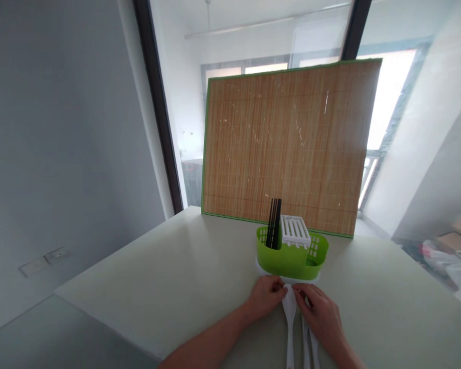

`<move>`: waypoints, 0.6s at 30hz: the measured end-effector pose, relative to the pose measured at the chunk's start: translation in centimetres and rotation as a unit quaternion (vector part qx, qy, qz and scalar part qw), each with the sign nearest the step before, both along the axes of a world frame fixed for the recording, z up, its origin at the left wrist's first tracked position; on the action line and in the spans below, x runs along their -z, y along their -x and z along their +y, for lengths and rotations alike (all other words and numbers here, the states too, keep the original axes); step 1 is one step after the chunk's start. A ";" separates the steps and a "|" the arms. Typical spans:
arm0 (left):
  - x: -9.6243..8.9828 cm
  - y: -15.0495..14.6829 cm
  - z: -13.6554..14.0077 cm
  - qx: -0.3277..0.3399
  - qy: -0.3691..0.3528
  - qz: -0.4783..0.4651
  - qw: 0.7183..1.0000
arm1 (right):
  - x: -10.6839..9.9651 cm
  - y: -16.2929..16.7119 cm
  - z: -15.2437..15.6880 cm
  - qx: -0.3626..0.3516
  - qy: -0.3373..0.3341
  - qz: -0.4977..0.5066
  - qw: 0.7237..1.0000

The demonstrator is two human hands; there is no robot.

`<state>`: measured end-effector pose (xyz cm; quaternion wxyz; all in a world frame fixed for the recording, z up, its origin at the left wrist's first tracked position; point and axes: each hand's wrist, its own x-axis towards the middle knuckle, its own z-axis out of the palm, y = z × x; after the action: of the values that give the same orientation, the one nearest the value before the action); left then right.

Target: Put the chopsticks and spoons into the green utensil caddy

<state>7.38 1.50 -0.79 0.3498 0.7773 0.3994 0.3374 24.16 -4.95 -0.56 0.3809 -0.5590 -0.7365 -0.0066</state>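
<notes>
both hands pinch white spoons (pixel 291 312) before a green caddy (pixel 292 256).

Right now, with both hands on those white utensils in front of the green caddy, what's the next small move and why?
Probably lift one white spoon clear with the left hand toward the green caddy. Both hands, the right hand too, pinch the utensils' top ends flat on the table. The caddy stands just behind, holding only black chopsticks beside a white insert.

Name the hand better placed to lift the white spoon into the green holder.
Probably right: the right hand lies over the white spoons with the green holder straight ahead.
</notes>
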 end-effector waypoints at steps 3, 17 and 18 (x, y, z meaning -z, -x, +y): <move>-2.1 1.3 -0.2 -0.009 -0.044 -0.039 0.998 | -0.1 -0.2 -0.1 -0.001 -0.027 0.023 0.999; -19.3 6.5 7.2 -0.234 -0.387 -0.116 0.884 | -0.2 0.4 -0.2 -0.027 -0.076 0.016 0.997; -19.2 6.2 8.0 -0.239 -0.397 -0.092 0.881 | -0.2 0.3 -0.2 -0.025 -0.078 0.017 0.997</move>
<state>1.19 9.47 18.44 -0.0443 0.6978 0.3715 0.6109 23.83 -5.13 -0.39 0.4359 -0.5091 -0.7408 -0.0444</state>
